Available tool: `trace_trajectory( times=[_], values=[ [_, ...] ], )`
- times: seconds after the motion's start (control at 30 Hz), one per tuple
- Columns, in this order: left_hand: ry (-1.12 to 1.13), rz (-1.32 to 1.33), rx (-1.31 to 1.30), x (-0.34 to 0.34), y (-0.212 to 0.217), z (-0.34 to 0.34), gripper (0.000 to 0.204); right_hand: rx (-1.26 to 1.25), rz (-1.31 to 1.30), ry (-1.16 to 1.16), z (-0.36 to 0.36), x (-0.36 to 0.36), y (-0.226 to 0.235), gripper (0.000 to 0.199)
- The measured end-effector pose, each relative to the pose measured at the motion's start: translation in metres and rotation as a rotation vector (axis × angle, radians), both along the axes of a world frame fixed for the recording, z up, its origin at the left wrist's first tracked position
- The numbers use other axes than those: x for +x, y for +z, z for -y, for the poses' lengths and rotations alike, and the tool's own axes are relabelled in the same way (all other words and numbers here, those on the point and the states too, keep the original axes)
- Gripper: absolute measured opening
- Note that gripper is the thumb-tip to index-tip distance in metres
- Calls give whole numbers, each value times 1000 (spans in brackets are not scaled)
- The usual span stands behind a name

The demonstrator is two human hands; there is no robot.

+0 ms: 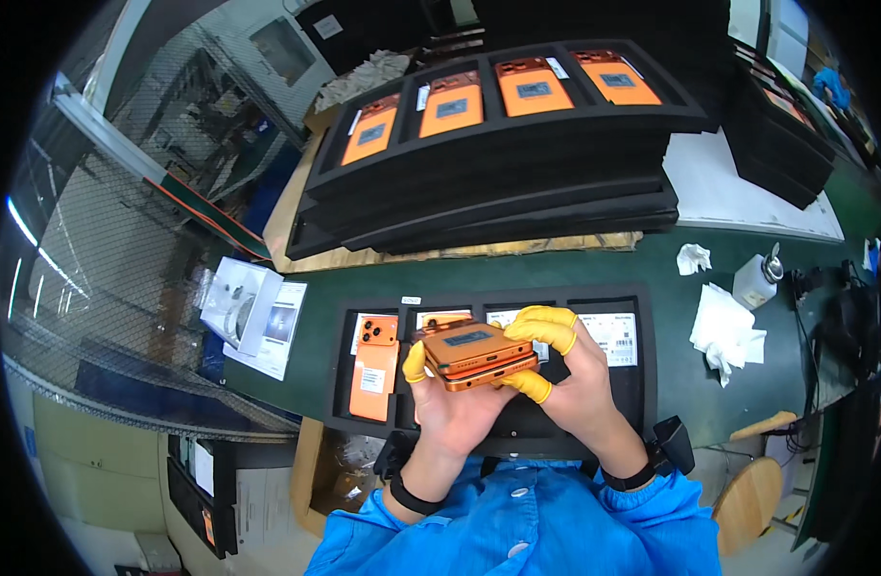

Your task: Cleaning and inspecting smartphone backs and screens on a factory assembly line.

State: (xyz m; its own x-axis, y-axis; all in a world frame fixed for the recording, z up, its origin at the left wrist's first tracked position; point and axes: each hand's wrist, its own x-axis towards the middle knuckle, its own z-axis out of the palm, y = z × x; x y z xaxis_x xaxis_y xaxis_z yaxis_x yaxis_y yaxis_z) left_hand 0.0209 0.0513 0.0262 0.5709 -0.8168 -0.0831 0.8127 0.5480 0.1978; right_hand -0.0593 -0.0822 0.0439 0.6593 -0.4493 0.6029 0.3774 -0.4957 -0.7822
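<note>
Two orange smartphones are held one on the other above a black foam tray [627,396], their port ends toward me. The upper phone [484,344] has a dark label on its back; the lower phone [503,372] shows mostly as an edge. My left hand [452,411] grips them from the left, its palm partly under them. On the right side, my right hand [577,379] pinches them with fingers above and below. Yellow finger cots cover several fingertips. In the tray's left compartment lies an orange phone [371,374]; another phone [442,318] is partly hidden behind the held pair.
Beyond the tray rises a stack of black foam trays [488,187], its top one bearing several orange phones [451,108]. A white box [244,305] stands at left. On the right are crumpled tissues [726,336] and a pump bottle [755,280]. A printed white label [609,339] lies in the near tray.
</note>
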Motion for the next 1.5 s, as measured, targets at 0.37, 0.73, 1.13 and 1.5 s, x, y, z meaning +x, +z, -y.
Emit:
trace_trajectory(
  times=[0.37,0.73,1.13,1.5],
  values=[
    [-51,-51,-76,2,-9,4,66,-104,-8,-20,4,3,0,42],
    [-96,-63,-130,4,-11,3,66,1,-49,-26,2,3,-5,39],
    [-73,-55,-51,0,-12,2,63,-10,-53,-18,-1,2,-5,41],
    [-77,-76,-54,-1,-9,3,63,-1,-42,-8,-1,3,-4,38]
  ],
)
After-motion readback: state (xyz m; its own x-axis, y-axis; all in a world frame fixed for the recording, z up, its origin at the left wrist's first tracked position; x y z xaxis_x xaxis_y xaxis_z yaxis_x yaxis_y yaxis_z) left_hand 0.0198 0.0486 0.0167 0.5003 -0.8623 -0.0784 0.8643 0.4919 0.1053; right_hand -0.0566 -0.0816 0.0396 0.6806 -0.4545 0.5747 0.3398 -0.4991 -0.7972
